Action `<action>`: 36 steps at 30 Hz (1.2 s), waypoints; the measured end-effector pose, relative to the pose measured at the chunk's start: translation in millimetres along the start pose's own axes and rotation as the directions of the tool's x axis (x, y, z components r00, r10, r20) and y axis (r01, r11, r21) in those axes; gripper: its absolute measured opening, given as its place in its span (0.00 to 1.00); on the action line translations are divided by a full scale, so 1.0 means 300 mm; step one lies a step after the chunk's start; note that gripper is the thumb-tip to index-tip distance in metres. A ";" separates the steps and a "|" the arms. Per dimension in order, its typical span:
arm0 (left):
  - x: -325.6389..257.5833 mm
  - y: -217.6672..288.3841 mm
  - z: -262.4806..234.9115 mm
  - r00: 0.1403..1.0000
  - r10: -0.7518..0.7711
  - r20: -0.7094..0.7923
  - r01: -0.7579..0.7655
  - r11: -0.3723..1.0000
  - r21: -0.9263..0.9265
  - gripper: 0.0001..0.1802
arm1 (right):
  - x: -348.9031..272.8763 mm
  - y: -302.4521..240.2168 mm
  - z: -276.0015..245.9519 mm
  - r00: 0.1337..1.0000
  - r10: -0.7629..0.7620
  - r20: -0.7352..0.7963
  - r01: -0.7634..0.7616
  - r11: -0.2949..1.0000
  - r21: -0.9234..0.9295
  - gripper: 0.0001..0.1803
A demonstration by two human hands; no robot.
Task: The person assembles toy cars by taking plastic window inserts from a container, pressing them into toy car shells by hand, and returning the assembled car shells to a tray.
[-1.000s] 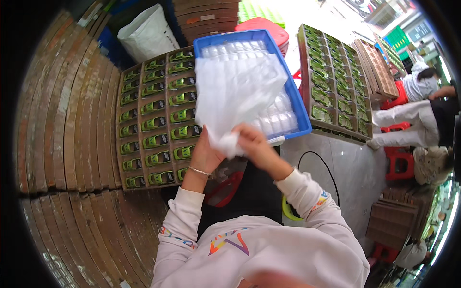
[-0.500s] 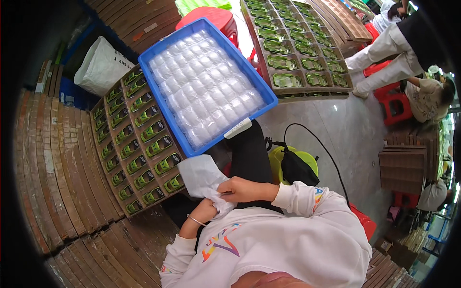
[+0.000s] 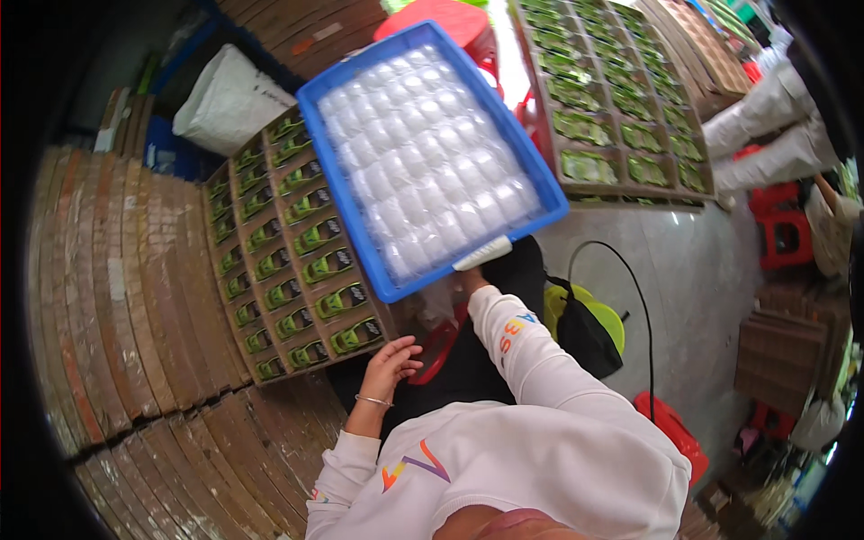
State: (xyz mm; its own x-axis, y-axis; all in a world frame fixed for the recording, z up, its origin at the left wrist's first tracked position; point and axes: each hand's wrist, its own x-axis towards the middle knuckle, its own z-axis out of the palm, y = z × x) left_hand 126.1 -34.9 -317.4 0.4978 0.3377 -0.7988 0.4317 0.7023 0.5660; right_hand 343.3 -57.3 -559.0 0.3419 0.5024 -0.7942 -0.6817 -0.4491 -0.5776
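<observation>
Left hand (image 3: 393, 364) now, fingers relaxed and empty, just beside the divided tray (image 3: 309, 295) of green toy cars (image 3: 342, 300)! The right hand (image 3: 472, 280) reaches under the near edge of the blue tub (image 3: 350, 202) (fingers hidden, grip impossible to tell), the tub bearing rows of white packets (image 3: 432, 162).

Light is harshest on the far side, washing out the floor behind the red stool (image 3: 432, 22). Packets (image 3: 423, 157) in the blue tray (image 3: 349, 193) glint with small highlights. The far left corner sits dim. The brown stacks (image 3: 117, 297) at left bow with fisheye distortion inside a black rim. The right hand (image 3: 471, 279), shaded, looks perhaps slightly soft.
</observation>
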 end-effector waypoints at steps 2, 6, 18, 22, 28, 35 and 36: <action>-0.014 0.002 -0.004 1.000 -0.005 -0.023 0.004 1.000 -0.018 0.19 | 0.011 -0.058 -0.036 0.995 -0.095 0.044 0.099 0.988 -0.119 0.20; -0.040 0.001 -0.047 0.995 -0.017 -0.100 0.007 0.995 -0.098 0.18 | 0.023 -0.084 -0.055 0.954 -0.263 0.146 0.298 0.896 -0.330 0.20; -0.035 0.026 -0.094 0.991 -0.004 -0.135 -0.024 0.979 -0.203 0.17 | 0.040 -0.066 -0.112 0.666 -0.598 0.447 0.696 0.282 -0.660 0.20; -0.020 0.028 -0.091 0.994 0.016 -0.107 -0.037 0.979 -0.201 0.16 | 0.019 -0.040 -0.118 0.538 -0.645 0.542 0.711 0.001 -0.703 0.20; 0.170 -0.022 -0.217 0.793 0.558 -0.244 -0.453 0.808 0.378 0.14 | -0.028 0.004 -0.142 0.377 -0.601 0.705 0.579 -0.440 -0.686 0.20; 0.172 0.006 -0.318 0.656 0.751 -0.075 -0.300 0.350 0.887 0.19 | -0.698 -0.441 0.090 0.366 0.233 0.901 0.724 0.537 -0.433 0.16; 0.160 0.008 -0.331 0.662 0.743 -0.102 -0.281 0.373 0.884 0.19 | -0.736 -0.507 0.115 0.474 0.182 0.862 0.591 0.659 -0.464 0.14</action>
State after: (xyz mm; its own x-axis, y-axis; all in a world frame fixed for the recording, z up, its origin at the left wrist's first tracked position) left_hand 76.5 45.2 -374.7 0.5730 0.8093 -0.1292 0.6859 -0.3873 0.6161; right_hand 349.2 -74.3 -289.3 -0.5196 0.7928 -0.3187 0.0533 -0.3421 -0.9381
